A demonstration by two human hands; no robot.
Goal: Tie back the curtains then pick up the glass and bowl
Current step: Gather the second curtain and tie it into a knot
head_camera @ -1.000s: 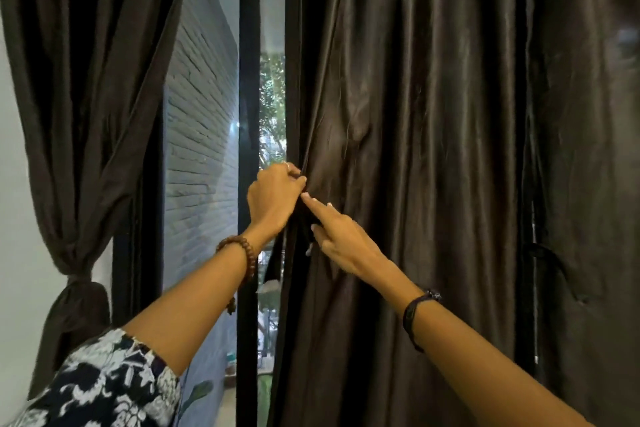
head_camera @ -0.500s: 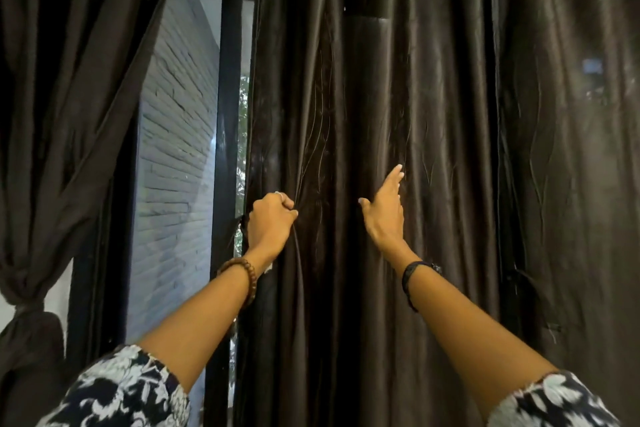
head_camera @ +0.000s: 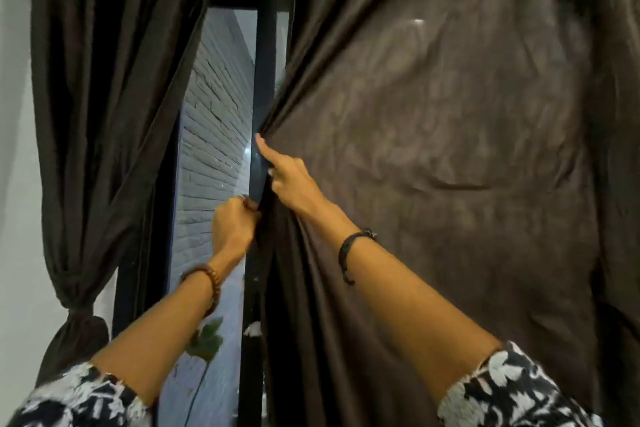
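The right curtain (head_camera: pixel 433 149) hangs loose at the window, its edge pinched by the right hand (head_camera: pixel 291 180) and gripped lower by the left hand (head_camera: pixel 233 227), likely to gather it; the left curtain (head_camera: pixel 104 97) is already tied back

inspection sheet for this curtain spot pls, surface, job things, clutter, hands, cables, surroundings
surface: nothing seen
job's things: left curtain tied back with a knot; right curtain hanging loose, edge pulled; glass and bowl not in view
clutter: nothing seen
grippers: left hand grips the right curtain's edge; right hand touches the edge higher up, forefinger straight, grip unclear
cables: nothing seen
surroundings: window frame, brick wall outside, leaf below
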